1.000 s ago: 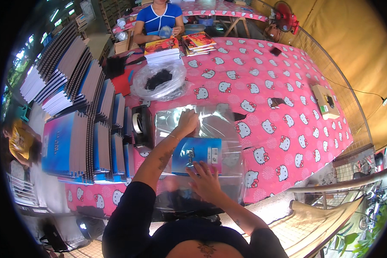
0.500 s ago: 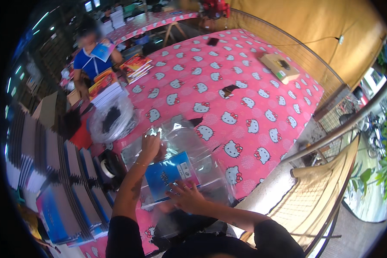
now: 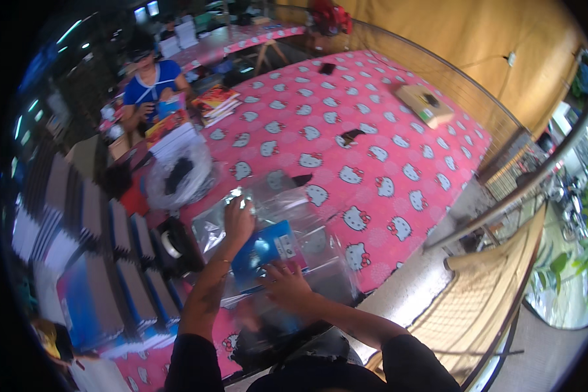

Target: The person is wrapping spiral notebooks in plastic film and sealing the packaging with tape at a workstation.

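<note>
Leftmost, rows of stacked notebooks (image 3: 91, 261) cover the left edge of the worktop (image 3: 385, 157), which wears a pink cloth with white cat faces. Just right of them: a dark tape roll (image 3: 171, 245), and behind it a clear bag of dark items (image 3: 179, 176). A second person in a blue top (image 3: 151, 81) sits at the far left end with books (image 3: 214, 101) beside them.

Centre: left hand (image 3: 239, 219) closed on the upper edge of a clear plastic sleeve (image 3: 274, 202), pinching it. Blue booklet (image 3: 264, 251) lies partly inside the sleeve, on a pile of more clear sleeves at the near edge of the worktop. Right hand (image 3: 286, 287) rests fingers-down on the booklet's lower edge, pressing rather than gripping.

Far right: cardboard box (image 3: 424, 104), well apart from the hands.
</note>
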`<state>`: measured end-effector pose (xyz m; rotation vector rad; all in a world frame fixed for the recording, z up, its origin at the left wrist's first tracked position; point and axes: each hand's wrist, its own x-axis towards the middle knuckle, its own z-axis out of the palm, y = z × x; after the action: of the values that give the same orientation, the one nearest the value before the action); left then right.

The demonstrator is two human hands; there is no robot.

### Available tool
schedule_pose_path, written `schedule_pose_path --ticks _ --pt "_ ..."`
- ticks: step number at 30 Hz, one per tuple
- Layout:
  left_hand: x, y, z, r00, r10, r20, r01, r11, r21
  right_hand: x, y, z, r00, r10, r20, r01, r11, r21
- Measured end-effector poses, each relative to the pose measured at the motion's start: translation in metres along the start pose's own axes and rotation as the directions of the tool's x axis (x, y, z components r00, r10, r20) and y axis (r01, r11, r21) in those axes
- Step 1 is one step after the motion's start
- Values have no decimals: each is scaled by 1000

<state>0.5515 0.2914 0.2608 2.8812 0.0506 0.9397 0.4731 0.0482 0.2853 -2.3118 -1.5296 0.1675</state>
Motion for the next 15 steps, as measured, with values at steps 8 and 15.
schedule_pose_path --ticks 8,15 --pt "-36 43 -61 991 -12 134 8 1000 28 -2 3 4 999 -49 -22 50 999 16" --pt "-98 82 -59 972 -183 145 184 983 3 -10 -2 30 982 -134 -133 117 985 -125"
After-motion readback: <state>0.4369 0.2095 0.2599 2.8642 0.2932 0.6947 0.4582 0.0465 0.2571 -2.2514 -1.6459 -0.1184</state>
